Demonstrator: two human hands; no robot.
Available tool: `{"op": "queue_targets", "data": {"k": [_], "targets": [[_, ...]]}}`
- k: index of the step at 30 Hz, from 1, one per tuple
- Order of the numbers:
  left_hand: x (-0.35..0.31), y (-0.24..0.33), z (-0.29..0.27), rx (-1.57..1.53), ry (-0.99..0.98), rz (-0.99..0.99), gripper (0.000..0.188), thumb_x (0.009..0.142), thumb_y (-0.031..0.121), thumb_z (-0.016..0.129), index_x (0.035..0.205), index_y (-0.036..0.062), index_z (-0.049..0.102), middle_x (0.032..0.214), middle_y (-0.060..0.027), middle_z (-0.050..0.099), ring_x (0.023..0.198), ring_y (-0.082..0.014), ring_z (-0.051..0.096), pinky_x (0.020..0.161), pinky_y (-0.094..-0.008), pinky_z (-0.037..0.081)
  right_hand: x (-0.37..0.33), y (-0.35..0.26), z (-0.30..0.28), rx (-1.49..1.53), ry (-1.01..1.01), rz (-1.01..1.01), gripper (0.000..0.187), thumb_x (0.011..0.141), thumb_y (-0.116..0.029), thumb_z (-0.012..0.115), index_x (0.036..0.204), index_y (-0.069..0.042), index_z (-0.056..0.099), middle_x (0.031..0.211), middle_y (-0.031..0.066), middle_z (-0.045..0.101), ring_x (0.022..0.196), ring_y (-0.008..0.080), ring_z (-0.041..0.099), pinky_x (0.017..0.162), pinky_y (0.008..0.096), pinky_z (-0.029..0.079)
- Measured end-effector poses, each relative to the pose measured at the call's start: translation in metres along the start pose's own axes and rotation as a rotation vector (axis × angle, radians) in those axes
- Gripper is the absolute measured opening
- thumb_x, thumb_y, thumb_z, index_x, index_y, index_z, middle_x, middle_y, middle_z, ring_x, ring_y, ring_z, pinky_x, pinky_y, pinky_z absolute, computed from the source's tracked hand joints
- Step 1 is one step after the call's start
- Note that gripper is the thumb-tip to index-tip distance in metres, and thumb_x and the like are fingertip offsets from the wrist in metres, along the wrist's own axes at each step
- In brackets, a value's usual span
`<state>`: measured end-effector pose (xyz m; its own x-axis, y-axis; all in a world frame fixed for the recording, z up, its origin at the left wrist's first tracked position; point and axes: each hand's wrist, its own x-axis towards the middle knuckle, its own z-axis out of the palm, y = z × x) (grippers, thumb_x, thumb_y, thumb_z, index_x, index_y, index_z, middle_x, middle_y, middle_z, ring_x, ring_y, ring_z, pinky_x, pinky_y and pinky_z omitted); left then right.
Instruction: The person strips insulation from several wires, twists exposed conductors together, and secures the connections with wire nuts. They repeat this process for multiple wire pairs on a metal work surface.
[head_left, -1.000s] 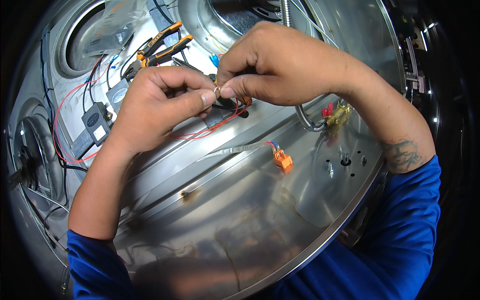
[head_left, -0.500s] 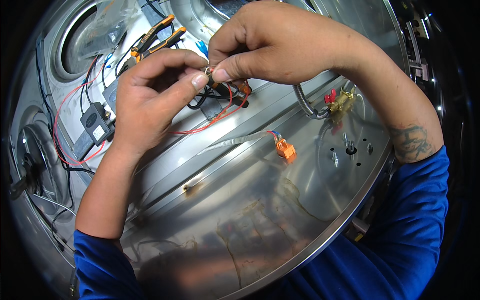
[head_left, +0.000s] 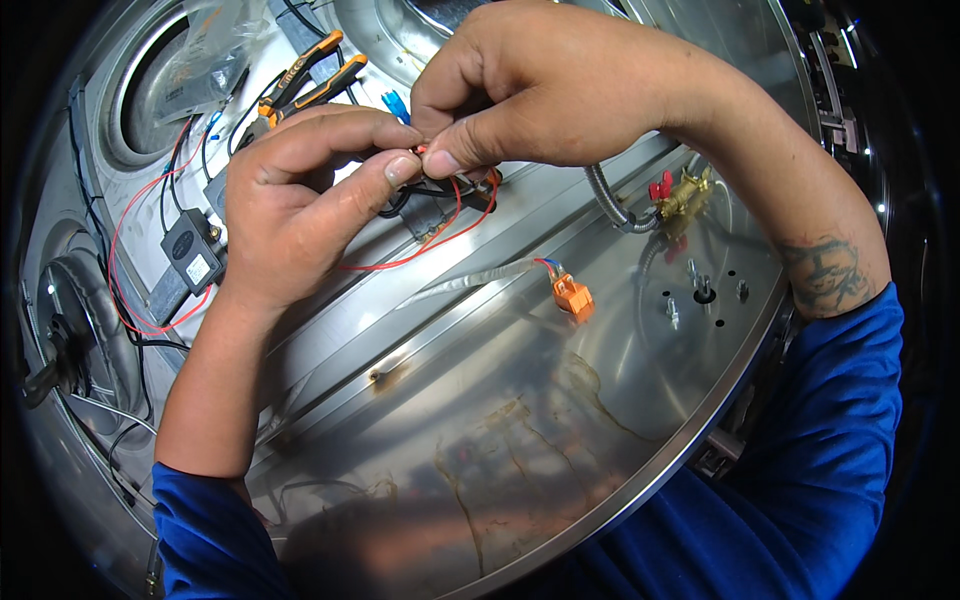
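Fingertip to fingertip, my left hand (head_left: 300,190) and my right hand (head_left: 540,100) pinch the small red end of a wire (head_left: 421,149); most of it is hidden by the fingers. Below them, thin red wires (head_left: 458,205) loop down over the metal panel. A blue connector (head_left: 396,105) shows just behind the fingertips. Beyond my left hand lie pliers with orange and black handles (head_left: 322,90), their jaws partly covered by that hand.
An orange plug (head_left: 572,297) on a grey sleeved cable rests on the steel panel (head_left: 400,450). To the right are a brass valve with a red handle (head_left: 683,192) and a corrugated metal hose (head_left: 607,200). At left sit a black box (head_left: 190,248) and a clear plastic bag (head_left: 205,60).
Both hands stay at nearly the same place with small finger shifts. My left fingers have rolled slightly, and a metallic bit between the fingertips is now less visible.
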<state>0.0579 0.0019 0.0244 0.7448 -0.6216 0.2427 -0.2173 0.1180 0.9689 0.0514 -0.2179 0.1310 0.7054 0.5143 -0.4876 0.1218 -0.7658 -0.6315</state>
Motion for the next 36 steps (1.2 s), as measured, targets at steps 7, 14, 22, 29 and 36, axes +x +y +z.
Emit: {"op": "queue_targets", "data": {"k": [7, 14, 22, 29, 36], "targets": [[-0.003, -0.001, 0.009, -0.222, 0.074, -0.132, 0.014, 0.090, 0.006, 0.074, 0.101, -0.0029, 0.073, 0.097, -0.0090, 0.073, 0.089, -0.0144, 0.067, 0.083, -0.0278, 0.053, 0.003, 0.003, 0.001, 0.035, 0.019, -0.002, 0.028, 0.091, -0.029, 0.073, 0.084, -0.002, 0.074, 0.066, 0.0093, 0.067, 0.062, 0.0215, 0.063, 0.061, 0.0372, 0.047], [-0.003, 0.000, 0.011, -0.412, 0.011, -0.256, 0.016, 0.095, 0.006, 0.068, 0.107, -0.0046, 0.067, 0.105, -0.0105, 0.068, 0.097, -0.0158, 0.063, 0.089, -0.0301, 0.049, 0.003, -0.001, 0.002, -0.012, 0.006, 0.025, 0.020, 0.091, -0.021, 0.076, 0.087, -0.002, 0.072, 0.064, 0.0038, 0.063, 0.058, 0.0103, 0.051, 0.055, 0.0305, 0.041], [-0.004, -0.011, 0.018, -0.496, 0.055, -0.245, 0.017, 0.097, 0.007, 0.066, 0.108, -0.0058, 0.067, 0.096, -0.0078, 0.070, 0.087, -0.0114, 0.064, 0.082, -0.0254, 0.052, 0.005, 0.001, 0.007, -0.022, 0.028, 0.060, 0.021, 0.090, -0.021, 0.077, 0.086, -0.001, 0.071, 0.064, 0.0053, 0.063, 0.058, 0.0127, 0.053, 0.056, 0.0321, 0.043], [-0.007, -0.015, 0.010, -0.559, 0.041, -0.270, 0.024, 0.094, 0.004, 0.068, 0.116, -0.0060, 0.067, 0.098, -0.0099, 0.072, 0.092, -0.0159, 0.069, 0.085, -0.0278, 0.055, 0.006, 0.001, 0.005, -0.072, 0.054, 0.022, 0.020, 0.090, -0.020, 0.076, 0.089, -0.001, 0.072, 0.068, 0.0077, 0.067, 0.060, 0.0146, 0.058, 0.059, 0.0327, 0.047], [-0.005, -0.005, 0.005, 0.112, 0.003, -0.037, 0.013, 0.092, 0.005, 0.070, 0.100, -0.0046, 0.072, 0.101, -0.0131, 0.071, 0.092, -0.0189, 0.067, 0.084, -0.0325, 0.053, 0.001, 0.008, 0.006, -0.146, 0.029, -0.025, 0.021, 0.088, -0.020, 0.076, 0.085, -0.001, 0.070, 0.068, 0.0122, 0.066, 0.060, 0.0262, 0.061, 0.059, 0.0383, 0.047]]}}
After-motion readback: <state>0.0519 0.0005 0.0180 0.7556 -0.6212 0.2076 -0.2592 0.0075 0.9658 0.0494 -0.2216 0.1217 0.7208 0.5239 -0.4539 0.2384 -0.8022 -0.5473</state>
